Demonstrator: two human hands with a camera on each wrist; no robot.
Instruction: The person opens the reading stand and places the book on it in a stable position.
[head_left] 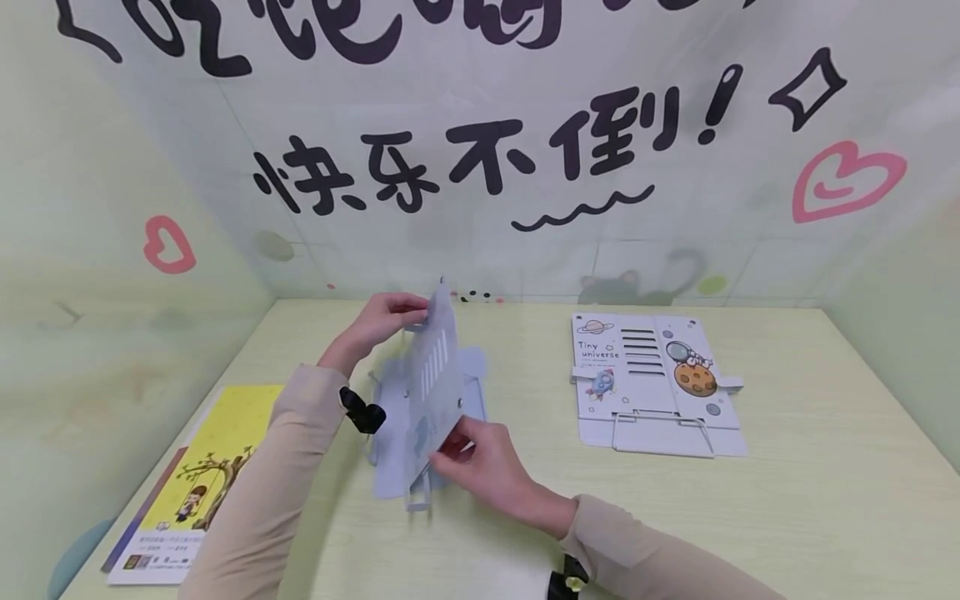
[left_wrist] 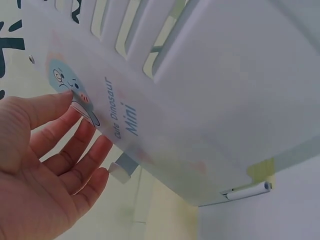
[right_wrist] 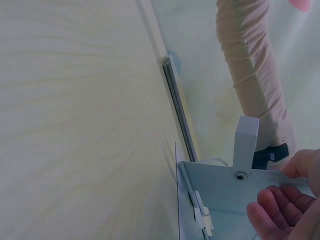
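Note:
A pale metal book stand has its slotted panel (head_left: 435, 383) raised steeply above its flat base (head_left: 472, 364) on the table. My left hand (head_left: 388, 318) pinches the panel's far edge. In the left wrist view, its thumb lies on the printed face, by a blue dinosaur and the words "Cute Dinosaur Mini", with the fingers behind the edge. My right hand (head_left: 491, 462) grips the panel's near edge between thumb and fingers. Close to that hand, a small riveted side arm (right_wrist: 246, 142) sticks out from the panel in the right wrist view.
At the right, a second book stand (head_left: 663, 408) with space pictures lies flat on the table, its wire holder toward me. Books with a yellow cover (head_left: 240, 417) on top are stacked at the left. Behind the table (head_left: 525, 533) hangs a printed backdrop (head_left: 450, 242).

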